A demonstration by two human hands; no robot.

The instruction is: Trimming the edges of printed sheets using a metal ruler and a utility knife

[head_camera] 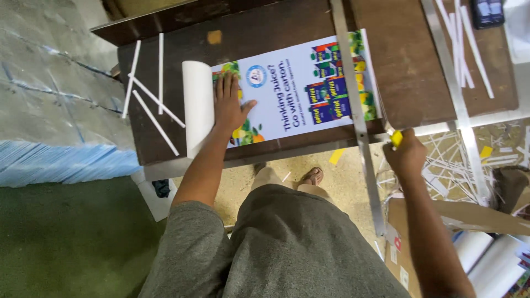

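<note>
Brown wooden desk (165, 138) carries a printed poster (292, 91). Left hand (229, 105) lies flat, grip released, pinning it beside its curled end. Right hand (406, 154), clenched on a yellow cutter (396, 138), meets the metal ruler (356, 110) crossing the poster's edge.

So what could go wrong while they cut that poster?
The metal ruler has no hand on it; the left hand presses the poster far from it, so the ruler might slip and the cut go crooked. The right hand grips a yellow knife at the table edge, so a slip could nick something.
</note>
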